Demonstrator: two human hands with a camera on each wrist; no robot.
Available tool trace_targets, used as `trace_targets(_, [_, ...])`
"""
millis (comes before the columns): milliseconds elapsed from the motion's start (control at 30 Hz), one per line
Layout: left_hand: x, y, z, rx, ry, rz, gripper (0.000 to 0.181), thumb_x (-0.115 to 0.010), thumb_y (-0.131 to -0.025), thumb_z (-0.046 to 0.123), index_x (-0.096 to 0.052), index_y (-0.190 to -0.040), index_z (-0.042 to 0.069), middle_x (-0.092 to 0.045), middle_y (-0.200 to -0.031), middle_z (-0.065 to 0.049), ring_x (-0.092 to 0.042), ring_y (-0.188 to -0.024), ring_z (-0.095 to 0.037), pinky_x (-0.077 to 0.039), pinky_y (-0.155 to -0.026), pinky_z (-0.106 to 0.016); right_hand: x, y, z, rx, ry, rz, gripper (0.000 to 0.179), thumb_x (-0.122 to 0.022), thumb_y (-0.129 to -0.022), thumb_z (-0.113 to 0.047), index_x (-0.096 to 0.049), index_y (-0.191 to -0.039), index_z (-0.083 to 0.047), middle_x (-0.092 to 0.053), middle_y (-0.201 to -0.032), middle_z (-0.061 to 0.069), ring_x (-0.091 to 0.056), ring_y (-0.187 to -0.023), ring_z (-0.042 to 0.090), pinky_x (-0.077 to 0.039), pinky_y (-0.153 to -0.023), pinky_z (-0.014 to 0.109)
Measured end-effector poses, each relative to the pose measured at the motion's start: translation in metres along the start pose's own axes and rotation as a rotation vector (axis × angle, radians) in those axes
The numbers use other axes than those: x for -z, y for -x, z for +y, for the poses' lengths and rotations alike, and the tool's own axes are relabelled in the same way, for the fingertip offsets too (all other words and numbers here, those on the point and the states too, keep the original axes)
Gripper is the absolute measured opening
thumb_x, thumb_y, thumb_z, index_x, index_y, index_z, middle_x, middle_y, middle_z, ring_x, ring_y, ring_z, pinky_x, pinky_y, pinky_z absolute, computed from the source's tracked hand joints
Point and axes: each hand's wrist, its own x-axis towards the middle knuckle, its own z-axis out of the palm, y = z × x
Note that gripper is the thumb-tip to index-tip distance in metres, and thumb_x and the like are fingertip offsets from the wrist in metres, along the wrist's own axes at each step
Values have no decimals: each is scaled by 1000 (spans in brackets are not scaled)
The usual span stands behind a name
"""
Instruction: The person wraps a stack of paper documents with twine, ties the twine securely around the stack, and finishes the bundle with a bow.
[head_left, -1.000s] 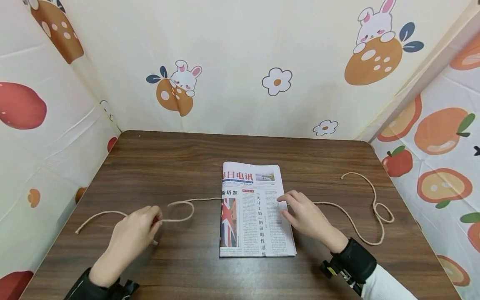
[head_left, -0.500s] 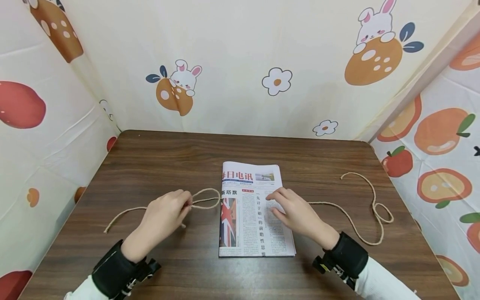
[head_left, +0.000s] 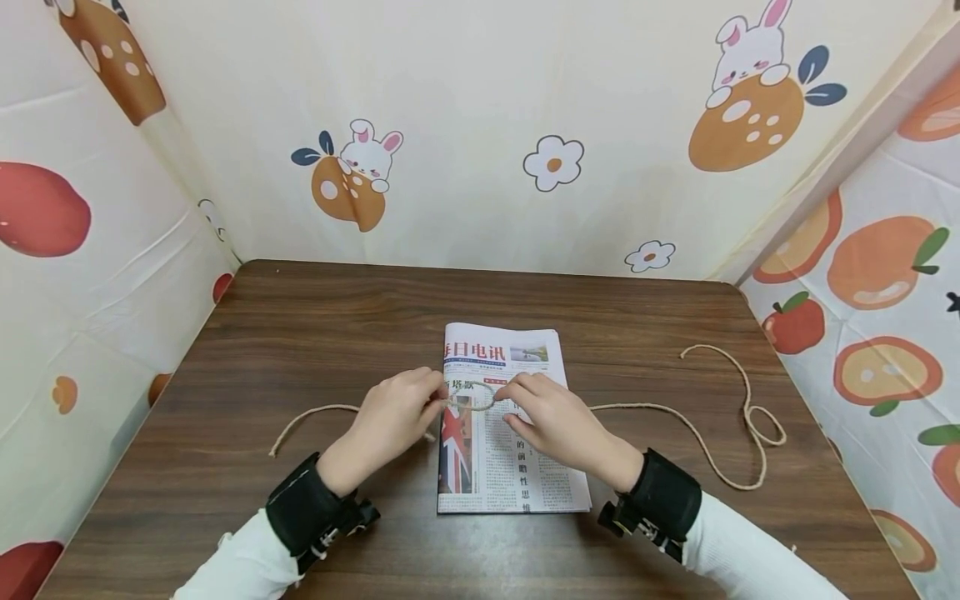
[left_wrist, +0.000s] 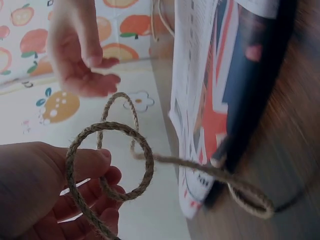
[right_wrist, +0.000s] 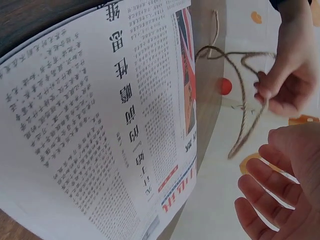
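Observation:
Between thumb and fingertips my left hand (head_left: 397, 412) pinches a thin beige rope (left_wrist: 112, 126), above the left edge of a folded newspaper (head_left: 540, 358). A loop of the rope stands out from the pinch, plainest in the left wrist view. A tail of it trails left on the table. My right hand (head_left: 551, 417) is over the newspaper, fingers loosely bent; in the right wrist view its fingers (right_wrist: 265, 175) hold nothing and stay apart from the rope. The newspaper lies flat, and its right edge beside my right hand is partly hidden.
More rope (head_left: 701, 442) curves across the right side of the brown wooden table (head_left: 360, 325), ending in a small twist and a free end. Printed cloth walls (head_left: 465, 208) close in the back and both sides.
My left hand has moved right, carrying the rope loop from the left of the newspaper to over it. My right hand has shifted left across the newspaper toward the loop.

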Motion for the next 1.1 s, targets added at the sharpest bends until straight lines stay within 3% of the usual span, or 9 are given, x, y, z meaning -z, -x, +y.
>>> trace_targets(367, [-22, -13, 18, -74, 98, 19, 12, -66, -82, 10, -59, -76, 17, -53, -71, 8, -45, -59, -2, -39, -53, -20, -9, -5, -3, 22, 13, 13, 21, -69, -82, -20, -62, -101, -15, -61, -93, -4, -57, -82, 12, -46, -72, 28])
trace_targets(633, [-28, -15, 22, -64, 121, -13, 7, -66, -83, 13, -61, -80, 17, -53, -71, 9, -44, -59, -2, -37, -52, -17, -10, -6, -4, -20, 46, -11, 8, -67, -82, -16, -61, -87, -14, -56, -77, -6, -49, -67, 7, -42, -61, 23])
trace_targets(867, [-23, -13, 15, -58, 95, -4, 4, -65, -84, 16, -63, -82, 18, -58, -77, 8, -49, -64, -2, -41, -56, -20, -7, -2, 5, -74, 55, 31, 7, -68, -81, -15, -63, -86, -16, -55, -76, -8, -49, -66, 4, -42, -58, 20])
trace_targets(1100, [-19, -2, -4, 7, 65, -31, 3, -63, -86, 17, -65, -84, 17, -58, -80, 9, -48, -67, -5, -41, -58, -24, -1, 8, 20, -151, 44, 49, 7, -68, -82, -14, -63, -86, -17, -57, -79, -8, -53, -70, 3, -45, -59, 21])
